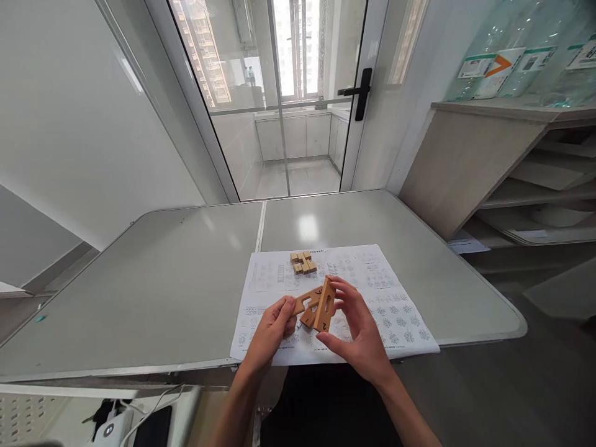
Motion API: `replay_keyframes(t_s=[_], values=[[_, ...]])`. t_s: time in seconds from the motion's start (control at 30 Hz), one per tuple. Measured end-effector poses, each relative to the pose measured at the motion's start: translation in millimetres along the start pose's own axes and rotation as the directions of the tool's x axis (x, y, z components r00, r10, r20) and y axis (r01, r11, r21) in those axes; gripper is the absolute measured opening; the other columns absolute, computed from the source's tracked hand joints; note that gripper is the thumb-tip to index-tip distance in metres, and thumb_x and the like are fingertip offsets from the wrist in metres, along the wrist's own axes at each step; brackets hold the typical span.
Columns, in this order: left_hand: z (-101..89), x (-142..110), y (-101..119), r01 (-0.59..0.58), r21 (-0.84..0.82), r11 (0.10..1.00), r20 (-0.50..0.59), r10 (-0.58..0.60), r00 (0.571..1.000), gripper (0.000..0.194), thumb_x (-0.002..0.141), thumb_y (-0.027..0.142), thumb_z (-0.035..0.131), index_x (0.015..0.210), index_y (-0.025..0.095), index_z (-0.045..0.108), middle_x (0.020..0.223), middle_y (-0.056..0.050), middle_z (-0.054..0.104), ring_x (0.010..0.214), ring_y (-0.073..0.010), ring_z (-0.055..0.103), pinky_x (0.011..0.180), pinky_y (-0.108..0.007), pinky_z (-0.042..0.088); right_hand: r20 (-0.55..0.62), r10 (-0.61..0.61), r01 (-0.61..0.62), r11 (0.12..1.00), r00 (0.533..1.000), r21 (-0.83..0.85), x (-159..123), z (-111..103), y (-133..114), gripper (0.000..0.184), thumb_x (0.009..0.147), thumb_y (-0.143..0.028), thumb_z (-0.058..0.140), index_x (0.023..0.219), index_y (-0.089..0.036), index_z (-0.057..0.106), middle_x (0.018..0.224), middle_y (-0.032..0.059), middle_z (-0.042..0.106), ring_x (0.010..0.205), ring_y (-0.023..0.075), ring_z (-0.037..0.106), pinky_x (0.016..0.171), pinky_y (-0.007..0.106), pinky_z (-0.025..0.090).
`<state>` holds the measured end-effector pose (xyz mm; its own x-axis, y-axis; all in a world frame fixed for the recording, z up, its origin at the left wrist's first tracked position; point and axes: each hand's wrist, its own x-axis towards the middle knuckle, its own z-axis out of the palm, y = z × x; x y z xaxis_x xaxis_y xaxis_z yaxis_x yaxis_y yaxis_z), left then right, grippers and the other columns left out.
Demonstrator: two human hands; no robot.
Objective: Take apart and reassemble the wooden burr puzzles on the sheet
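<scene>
The glossy grey worktop [186, 292] extends beyond the left grip [274, 320] and right grip [361, 332]. A printed paper sheet [274, 279] lies on it beneath both, carrying a wooden block cluster [305, 265] just ahead.

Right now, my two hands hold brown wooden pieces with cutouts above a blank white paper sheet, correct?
The white paper sheet isn't blank: the head view shows printed figures on it. Your left hand and right hand hold the brown wooden pieces above it.

One left hand [272, 326], one right hand [358, 338], apparently three overlapping wooden pieces [321, 321], one block cluster [309, 267], one printed sheet [398, 292], one surface [186, 285], one door handle [362, 96], at least two bottles [526, 81].
</scene>
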<state>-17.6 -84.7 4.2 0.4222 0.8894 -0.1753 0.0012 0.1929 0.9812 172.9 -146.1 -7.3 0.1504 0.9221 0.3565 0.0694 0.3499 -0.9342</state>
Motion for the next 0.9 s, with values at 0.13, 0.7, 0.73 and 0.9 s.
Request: replay_keyframes(t_s=[0.13,0.7,0.73,0.9], values=[[-3.2,-1.2,-1.0,0.033,-0.060,0.998,0.071,-0.029,0.997,0.054,0.098,0.068,0.060,0.079,0.022,0.037,0.064,0.010,0.021,0.058,-0.0090,0.012,0.056,-0.028,0.013,0.039,0.000,-0.002,0.999,0.999,0.051,-2.2,-3.4,2.8,0.071,0.088,-0.039,0.083,0.149,-0.039,0.048,0.168,0.0089,0.042,0.145,0.0337,0.053,0.105,0.048,0.057],[-7.0,-5.8,5.0,0.087,-0.005,0.996,0.239,-0.084,0.968,0.055,0.099,0.067,0.060,0.077,0.021,0.038,0.066,0.008,0.022,0.059,-0.0095,0.014,0.056,-0.028,0.013,0.264,0.078,-0.104,0.991,0.962,0.086,-1.2,-12.3,-4.3,0.074,0.084,-0.038,0.088,0.149,-0.038,0.053,0.166,0.0077,0.049,0.152,0.0322,0.050,0.122,0.055,0.047],[-4.6,-6.3,6.1,0.092,-0.003,0.996,0.239,-0.088,0.967,0.054,0.098,0.068,0.060,0.078,0.021,0.040,0.067,0.008,0.022,0.060,-0.0096,0.014,0.056,-0.028,0.013,0.269,0.088,-0.113,0.990,0.959,0.080,-2.2,-10.4,-4.1,0.075,0.083,-0.038,0.088,0.149,-0.037,0.053,0.165,0.0076,0.050,0.152,0.0318,0.050,0.123,0.055,0.046],[5.6,-8.8,10.7,0.103,0.016,0.995,0.235,-0.104,0.966,0.054,0.096,0.072,0.059,0.093,0.018,0.058,0.069,0.007,0.028,0.061,-0.0105,0.018,0.056,-0.027,0.016,0.249,0.103,-0.134,0.985,0.963,0.108,-7.6,-2.0,-0.8,0.078,0.081,-0.030,0.088,0.150,-0.037,0.052,0.164,0.0078,0.050,0.153,0.0321,0.048,0.125,0.056,0.044]])
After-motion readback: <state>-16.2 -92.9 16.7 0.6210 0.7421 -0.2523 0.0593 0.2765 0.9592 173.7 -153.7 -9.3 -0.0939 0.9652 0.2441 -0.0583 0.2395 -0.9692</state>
